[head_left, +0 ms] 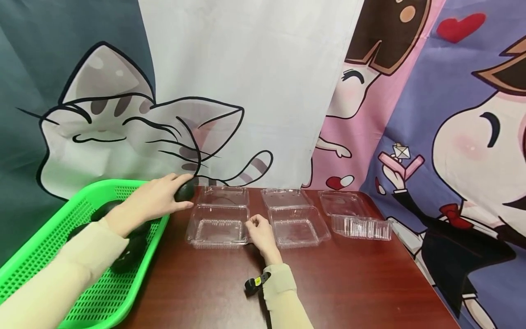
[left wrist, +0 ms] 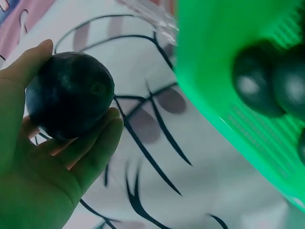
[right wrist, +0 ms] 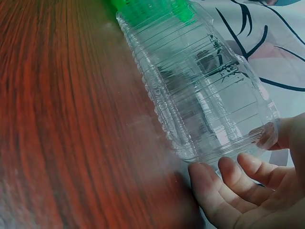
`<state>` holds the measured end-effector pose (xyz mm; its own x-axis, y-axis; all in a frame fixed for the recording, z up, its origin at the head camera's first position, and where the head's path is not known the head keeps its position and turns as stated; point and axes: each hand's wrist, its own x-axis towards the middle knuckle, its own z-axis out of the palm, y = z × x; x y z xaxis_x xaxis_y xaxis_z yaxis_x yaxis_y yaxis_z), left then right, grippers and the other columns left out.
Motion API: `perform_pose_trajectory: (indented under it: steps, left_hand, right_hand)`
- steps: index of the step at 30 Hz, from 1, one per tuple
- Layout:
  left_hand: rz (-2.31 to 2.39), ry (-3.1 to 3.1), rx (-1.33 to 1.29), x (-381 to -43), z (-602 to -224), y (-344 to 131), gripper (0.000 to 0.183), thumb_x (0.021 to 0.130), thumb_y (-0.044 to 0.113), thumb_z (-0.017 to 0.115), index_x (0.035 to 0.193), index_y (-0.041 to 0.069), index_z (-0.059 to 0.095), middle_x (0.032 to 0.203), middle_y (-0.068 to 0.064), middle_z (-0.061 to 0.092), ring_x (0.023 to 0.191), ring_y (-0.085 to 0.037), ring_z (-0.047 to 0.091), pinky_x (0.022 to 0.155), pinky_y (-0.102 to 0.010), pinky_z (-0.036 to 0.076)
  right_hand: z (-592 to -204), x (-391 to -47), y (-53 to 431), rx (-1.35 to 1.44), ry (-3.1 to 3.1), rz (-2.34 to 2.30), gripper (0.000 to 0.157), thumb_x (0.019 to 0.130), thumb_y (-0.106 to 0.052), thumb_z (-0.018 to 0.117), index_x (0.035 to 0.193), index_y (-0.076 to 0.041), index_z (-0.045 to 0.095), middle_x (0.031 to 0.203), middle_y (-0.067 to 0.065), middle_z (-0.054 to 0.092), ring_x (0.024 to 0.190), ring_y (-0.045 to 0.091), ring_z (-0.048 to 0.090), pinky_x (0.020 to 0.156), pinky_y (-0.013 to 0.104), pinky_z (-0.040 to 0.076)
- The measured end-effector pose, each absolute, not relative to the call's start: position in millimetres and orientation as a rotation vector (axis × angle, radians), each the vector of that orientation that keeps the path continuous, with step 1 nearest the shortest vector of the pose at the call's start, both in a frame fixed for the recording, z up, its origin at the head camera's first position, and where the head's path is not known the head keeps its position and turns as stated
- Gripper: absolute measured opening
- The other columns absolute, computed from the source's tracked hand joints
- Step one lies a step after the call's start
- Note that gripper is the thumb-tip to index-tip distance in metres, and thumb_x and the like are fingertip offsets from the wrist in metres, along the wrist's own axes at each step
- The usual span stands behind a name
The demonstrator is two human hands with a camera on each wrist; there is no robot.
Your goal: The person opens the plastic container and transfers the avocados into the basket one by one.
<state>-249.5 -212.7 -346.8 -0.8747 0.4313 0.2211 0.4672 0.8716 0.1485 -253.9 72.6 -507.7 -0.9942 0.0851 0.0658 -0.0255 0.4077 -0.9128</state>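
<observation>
My left hand (head_left: 158, 195) holds a dark, smooth, round fruit (left wrist: 69, 98) between thumb and fingers. It is in the air to the left of an open clear plastic clamshell container (head_left: 218, 228), beyond the right rim of a green basket (head_left: 117, 183). Several more dark fruits (left wrist: 257, 81) lie in that basket, partly hidden by my left arm in the head view. At the container's right side is my right hand (head_left: 261, 234). In the right wrist view its thumb overlaps the clear rim while the curled fingers (right wrist: 205, 179) touch the outer wall, pinching the edge.
A second open clamshell (head_left: 296, 228) stands just right of my right hand, and a third (head_left: 361, 227) sits farther right. All are on a brown wooden table (head_left: 205, 288). Behind the table hangs a cartoon-printed cloth (head_left: 263, 91). A black strap (head_left: 255, 282) sits by my right wrist.
</observation>
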Motion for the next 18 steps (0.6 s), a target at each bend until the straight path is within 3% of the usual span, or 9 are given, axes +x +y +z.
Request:
perform_pose_trajectory:
  steps: [4,9,13,18]
  left_hand:
    - [-0.232,-2.884,-0.687,-238,-348,-241,0.075,0.083,0.047,0.074,0.141,0.008,0.048,0.116,-0.022,0.058,0.086,-0.036,0.064,0.070,-0.053,0.051]
    - [-0.163,-2.938,-0.683,-224,-358,-275,0.077,0.082,0.048,0.075,0.141,0.006,0.048,0.124,-0.026,0.056,0.101,-0.045,0.061,0.080,-0.060,0.047]
    - [-0.135,-2.987,-0.685,-214,-369,-300,0.082,0.079,0.057,0.073,0.140,0.007,0.050,0.123,-0.027,0.056,0.099,-0.045,0.061,0.079,-0.061,0.047]
    - [-0.172,-3.078,-0.715,-197,-380,-325,0.078,0.077,0.050,0.078,0.137,0.008,0.053,0.124,-0.026,0.056,0.094,-0.040,0.063,0.074,-0.058,0.048]
  right_hand:
    - [-507,-255,71,-0.052,-2.578,1.598,0.005,0.087,-0.016,0.061,0.085,-0.012,0.063,0.068,-0.002,0.052,0.060,0.013,0.049,0.055,0.029,0.041]
    - [-506,-256,70,-0.051,-2.581,1.565,0.006,0.087,-0.017,0.061,0.084,-0.012,0.062,0.067,-0.003,0.052,0.061,0.013,0.050,0.059,0.031,0.041]
    - [-506,-256,69,-0.058,-2.587,1.547,0.006,0.087,-0.018,0.061,0.085,-0.012,0.062,0.067,-0.003,0.052,0.060,0.013,0.050,0.060,0.032,0.041]
    - [-512,-250,69,-0.059,-2.611,1.552,0.006,0.088,-0.017,0.060,0.086,-0.012,0.062,0.067,-0.002,0.052,0.061,0.014,0.050,0.060,0.032,0.041]
